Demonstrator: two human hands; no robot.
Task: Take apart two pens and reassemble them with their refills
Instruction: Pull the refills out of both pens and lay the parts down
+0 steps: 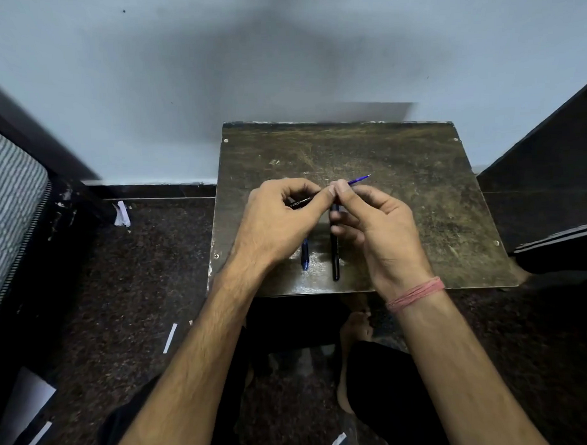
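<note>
Pale grey wall [180,76] behind, dark speckled stone floor [137,277] below, scraps of white paper [170,338] strewn about. Low on the floor, a worn, scratched dark brown board [417,191]. Above it, left hand [278,219] curled round a black printed pen barrel [299,202] — right hand [375,222] pinching a thin blue refill [360,179], tip pointing up-right. Flat on the board beneath the hands: a long black pen [335,254], just beside it a shorter blue pen piece [305,255] — apart, roughly parallel
</note>
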